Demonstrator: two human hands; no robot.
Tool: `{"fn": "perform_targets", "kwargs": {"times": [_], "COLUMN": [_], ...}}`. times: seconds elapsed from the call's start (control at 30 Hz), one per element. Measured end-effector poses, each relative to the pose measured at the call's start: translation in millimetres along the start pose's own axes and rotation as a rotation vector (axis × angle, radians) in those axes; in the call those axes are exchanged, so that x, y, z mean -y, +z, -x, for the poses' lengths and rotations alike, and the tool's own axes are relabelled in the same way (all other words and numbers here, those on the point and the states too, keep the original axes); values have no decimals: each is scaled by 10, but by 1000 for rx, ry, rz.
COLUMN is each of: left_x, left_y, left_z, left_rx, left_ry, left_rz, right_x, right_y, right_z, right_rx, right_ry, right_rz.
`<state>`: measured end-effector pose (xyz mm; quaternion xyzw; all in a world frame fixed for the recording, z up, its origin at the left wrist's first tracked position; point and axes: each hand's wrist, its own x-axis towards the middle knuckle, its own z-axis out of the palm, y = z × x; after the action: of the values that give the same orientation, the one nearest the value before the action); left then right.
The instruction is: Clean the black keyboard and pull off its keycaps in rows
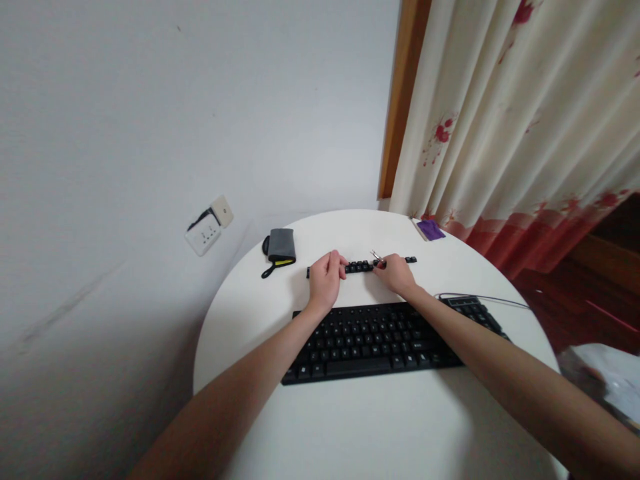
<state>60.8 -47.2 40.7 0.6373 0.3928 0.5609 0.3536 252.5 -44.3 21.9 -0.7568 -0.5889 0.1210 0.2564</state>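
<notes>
A black keyboard (pixel 367 337) lies across the white round table. Behind it runs a row of small black keycaps (pixel 357 267). My left hand (pixel 326 277) rests at the left part of this row with its fingers curled together; whether anything is inside them is hidden. At the right part of the row, my right hand (pixel 396 273) is closed on a small tool with a metal tip (pixel 377 255). The tip points up and to the left, and the rest of the tool is covered by the fingers. Both forearms pass over the keyboard.
A grey pouch (pixel 281 245) with a black loop sits at the back left of the table (pixel 320 433). A purple cloth (pixel 431 230) lies at the back right. The keyboard's cable (pixel 485 297) trails off the right edge. Wall and curtain (pixel 465 133) border the far side.
</notes>
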Motion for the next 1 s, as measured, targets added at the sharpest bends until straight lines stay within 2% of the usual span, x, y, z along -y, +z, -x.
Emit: {"fn": "perform_targets", "kwargs": {"times": [0.23,0.43,0.6,0.87,1.0], "left_x": [-22,-1,-10,31,1], "left_y": [13,16,24,45,60], "left_z": [8,10,16,37,63], "left_rx": [3,14,26,125,168], "left_ry": [-2,7,5,22,46], "left_rz": [-8,-45,-71,-132,-178], "right_x": [108,91,-47,-365,-313], "right_y": [-283,-420,-583,-738,-734], "right_z": [274,630,736,647,704], "right_rx": [-25,13,-31,65,104], "right_ry": [-133,-276,-398,-335,-469], "right_rz": [-144,-494,-505,-620,-544]}}
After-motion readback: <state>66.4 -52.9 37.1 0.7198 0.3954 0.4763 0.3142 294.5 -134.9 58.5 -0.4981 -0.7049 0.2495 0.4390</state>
